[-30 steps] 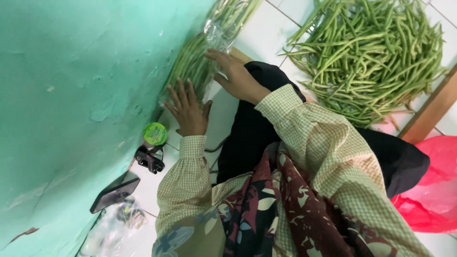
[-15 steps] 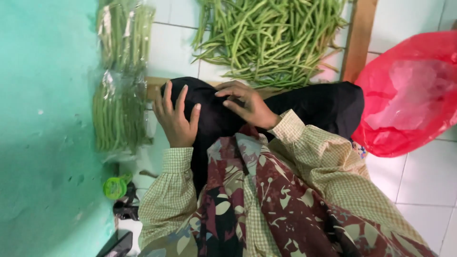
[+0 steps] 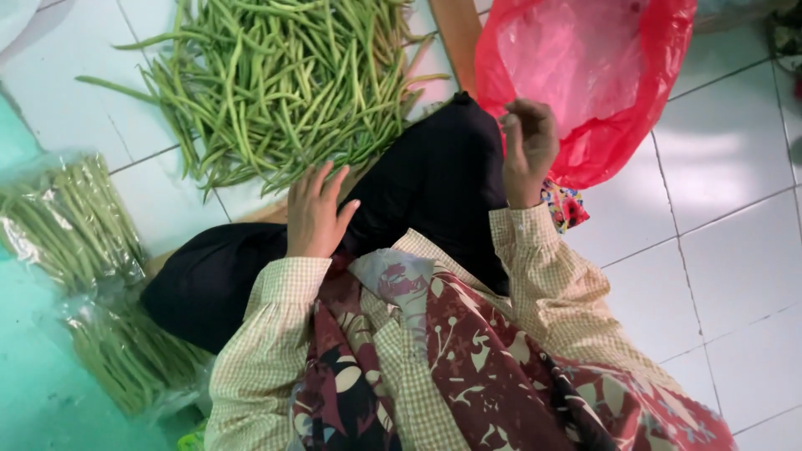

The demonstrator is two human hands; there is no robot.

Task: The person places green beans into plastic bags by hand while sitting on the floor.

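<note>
— Where are the fingers just now?

— The left hand [image 3: 316,213] lies flat on the black-trousered knee [image 3: 434,179], fingers [image 3: 322,179] stretched and a little apart, gripping nothing. Their tips point at the beans [image 3: 284,79] and stop just short of the nearest pods.

— And the right one?

— The right hand [image 3: 528,149] is raised above the other edge of the knee, fingers [image 3: 520,117] loosely curled inward. Whether something small sits inside that curl I cannot tell; nothing shows between them.

— So where do the beans lie?

— Heaped loose on the white tiles [image 3: 727,250], straight beyond the left fingertips, the pile spreading away from the knee toward the top of the view. A wooden strip [image 3: 455,38] runs along the pile's right edge.

— What is by the right hand?

— A red bag [image 3: 585,75], crumpled and open, just behind it; the hand overlaps its lower rim. A bit of flowered cloth [image 3: 564,205] peeks out beneath the wrist.

— Further out?

— To the left of the person, packs [image 3: 71,221] of beans in clear plastic lie against the green wall [image 3: 25,376], well apart from both hands. Checked sleeves [image 3: 267,334] and a patterned scarf [image 3: 484,359] fill the near side.
</note>
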